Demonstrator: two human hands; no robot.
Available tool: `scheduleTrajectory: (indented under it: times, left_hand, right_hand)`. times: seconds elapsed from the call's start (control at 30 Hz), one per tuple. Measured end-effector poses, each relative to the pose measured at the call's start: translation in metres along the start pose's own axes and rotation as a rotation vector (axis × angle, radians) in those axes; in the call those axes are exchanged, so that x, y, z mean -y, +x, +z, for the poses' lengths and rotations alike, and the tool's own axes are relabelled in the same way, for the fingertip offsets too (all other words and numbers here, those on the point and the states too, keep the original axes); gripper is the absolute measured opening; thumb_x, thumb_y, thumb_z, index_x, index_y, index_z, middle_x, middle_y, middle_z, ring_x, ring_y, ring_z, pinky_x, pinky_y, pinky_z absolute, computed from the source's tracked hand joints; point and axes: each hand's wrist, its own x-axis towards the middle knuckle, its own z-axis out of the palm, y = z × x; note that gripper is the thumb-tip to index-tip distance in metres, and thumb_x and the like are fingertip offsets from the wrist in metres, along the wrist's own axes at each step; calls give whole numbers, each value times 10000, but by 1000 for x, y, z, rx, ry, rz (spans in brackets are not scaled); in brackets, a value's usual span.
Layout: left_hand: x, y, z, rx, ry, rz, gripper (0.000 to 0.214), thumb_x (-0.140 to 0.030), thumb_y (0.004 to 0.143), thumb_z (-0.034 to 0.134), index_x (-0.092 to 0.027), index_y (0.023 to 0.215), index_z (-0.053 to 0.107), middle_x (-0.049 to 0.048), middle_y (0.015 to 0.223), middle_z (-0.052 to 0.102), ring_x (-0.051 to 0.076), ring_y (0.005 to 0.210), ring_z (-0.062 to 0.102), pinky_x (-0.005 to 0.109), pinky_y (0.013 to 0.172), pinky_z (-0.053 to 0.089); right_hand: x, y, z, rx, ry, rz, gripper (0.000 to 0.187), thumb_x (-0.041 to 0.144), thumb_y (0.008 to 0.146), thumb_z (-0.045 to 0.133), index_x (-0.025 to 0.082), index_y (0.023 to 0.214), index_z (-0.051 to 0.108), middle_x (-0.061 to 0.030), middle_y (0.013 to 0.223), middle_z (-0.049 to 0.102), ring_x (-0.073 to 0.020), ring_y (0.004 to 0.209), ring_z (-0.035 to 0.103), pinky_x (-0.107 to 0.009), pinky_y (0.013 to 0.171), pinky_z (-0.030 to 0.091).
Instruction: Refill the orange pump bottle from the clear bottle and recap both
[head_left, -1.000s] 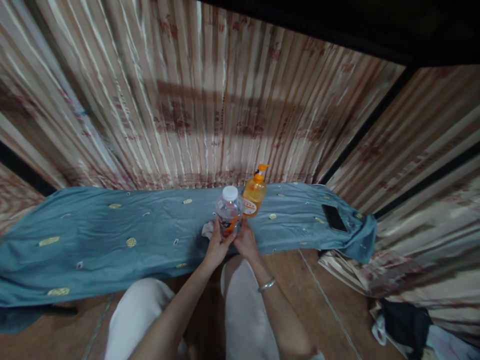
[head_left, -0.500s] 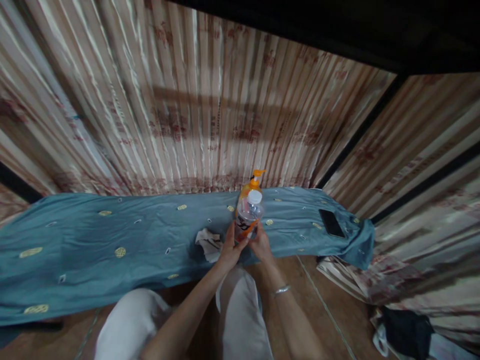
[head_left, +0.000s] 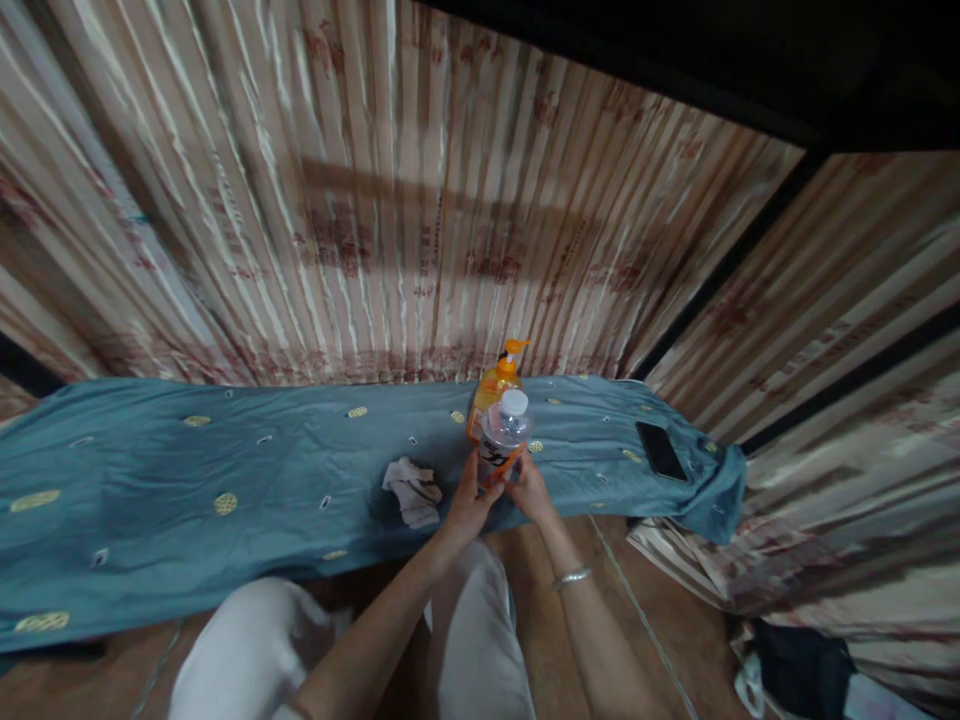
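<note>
Both my hands hold a clear plastic bottle (head_left: 501, 440) with a white cap and an orange label, upright over the blue cloth. My left hand (head_left: 466, 500) wraps its left side and my right hand (head_left: 529, 490), with a metal bangle on the wrist, grips its right side. Just behind the bottle stands an orange pump dispenser (head_left: 495, 385). A crumpled white cloth (head_left: 411, 490) lies on the blue cloth to the left of my left hand.
A long blue cloth (head_left: 187, 480) with small gold motifs covers a low surface before a striped curtain (head_left: 375, 200). A black phone (head_left: 660, 450) lies at its right end. My knees in white trousers (head_left: 247, 650) are below. Dark bundles (head_left: 795, 650) lie on the floor at right.
My hands have carried the bottle to the right, off the white cloth, which now lies uncovered. The bottle now stands in front of the pump dispenser.
</note>
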Motion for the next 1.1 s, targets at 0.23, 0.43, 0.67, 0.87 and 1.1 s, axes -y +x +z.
scheduleTrajectory:
  times: [0.23, 0.43, 0.67, 0.87, 1.1]
  left_hand:
    - [10, 4, 5, -24, -17, 40, 792, -336, 780, 676, -177, 1468, 317, 160, 1577, 327, 299, 1489, 271, 495, 1236, 151]
    - [17, 5, 3, -31, 41, 54, 788, -306, 780, 657, -157, 1468, 303, 175, 1587, 284, 295, 1496, 250, 476, 1237, 149]
    - [14, 5, 0, -10, 25, 72, 778, -341, 808, 637, -189, 1484, 283, 148, 1585, 308, 274, 1494, 261, 472, 1239, 147]
    - [15, 6, 0, -17, 14, 46, 813, -322, 796, 643, -211, 1503, 257, 123, 1605, 273, 266, 1506, 228, 467, 1239, 159]
    - [19, 1, -5, -30, -1, 49, 853, -367, 795, 650, -176, 1512, 231, 155, 1617, 219, 284, 1518, 180, 471, 1245, 138]
  right_hand:
    - [-16, 5, 3, 72, 122, 22, 608, 319, 648, 703, 190, 1215, 524, -108, 1150, 698, -231, 1041, 666, -413, 932, 522]
    - [-19, 4, 5, 68, 137, 65, 645, 337, 629, 736, 215, 1222, 515, -80, 1146, 691, -229, 1041, 655, -419, 928, 516]
    - [-16, 1, 5, 70, 130, 113, 589, 334, 618, 744, 222, 1152, 522, -53, 1053, 706, -225, 967, 665, -414, 886, 523]
    - [-13, 3, 5, 88, 139, 130, 564, 351, 630, 728, 206, 1137, 527, -52, 1029, 711, -218, 949, 669, -393, 862, 531]
    - [-12, -2, 7, 61, 138, 137, 678, 340, 632, 753, 210, 1252, 511, -93, 1174, 687, -254, 1081, 655, -441, 956, 508]
